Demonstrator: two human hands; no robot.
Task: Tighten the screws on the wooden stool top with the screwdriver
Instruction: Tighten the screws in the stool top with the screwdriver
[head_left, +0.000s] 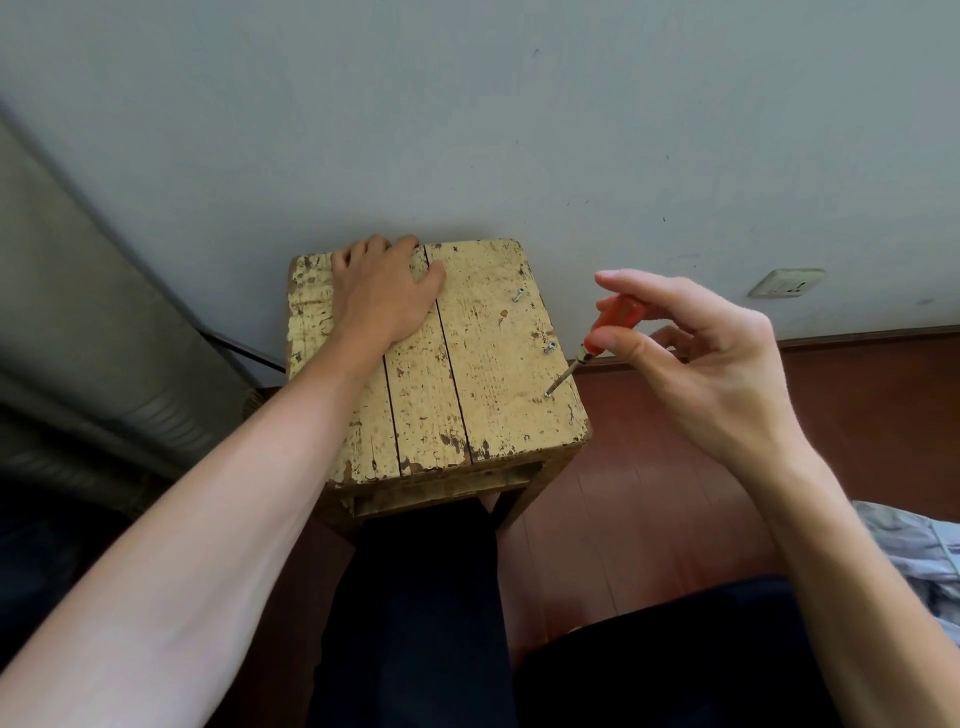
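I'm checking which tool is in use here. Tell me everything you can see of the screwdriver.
The screwdriver is small, with an orange plastic-looking handle, a short pale collar and a thin metal shaft. It leans, handle up and to the right, tip down on the nearest screw near the right edge of the stool top. The right hand pinches the handle between thumb and fingertips.
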